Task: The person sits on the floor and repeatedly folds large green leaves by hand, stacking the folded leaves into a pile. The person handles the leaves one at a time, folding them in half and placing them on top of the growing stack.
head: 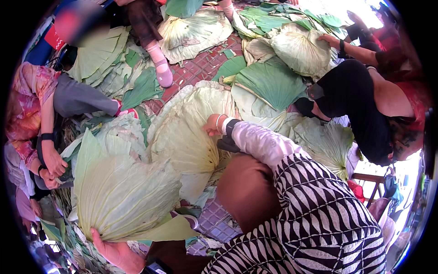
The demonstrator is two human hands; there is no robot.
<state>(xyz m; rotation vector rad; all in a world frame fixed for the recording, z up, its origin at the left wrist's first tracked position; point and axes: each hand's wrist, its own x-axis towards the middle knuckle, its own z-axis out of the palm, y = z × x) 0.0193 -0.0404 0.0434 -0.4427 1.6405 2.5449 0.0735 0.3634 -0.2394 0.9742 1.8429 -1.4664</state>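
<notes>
My left hand (118,255) is at the bottom left, with its thumb over the narrow base of a pale green lotus leaf (126,195). The leaf fans upward from that grip, its veins spreading from the base; the fingers beneath are hidden. A yellowish-green leaf flap (167,230) sticks out to the right of it. Near the middle, my right hand (215,125) rests on a broad pile of pale lotus leaves (186,133), its fingers curled. Whether those fingers pinch a leaf edge I cannot tell. A white bracelet circles that wrist.
Red paving tiles (186,73) show between the leaf piles. A darker green leaf (270,82) lies beyond my right hand. To the left a person's hands (54,167) work low; at the right another person's hand (330,40) touches a pale leaf pile (301,48). A foot (164,77) stands ahead.
</notes>
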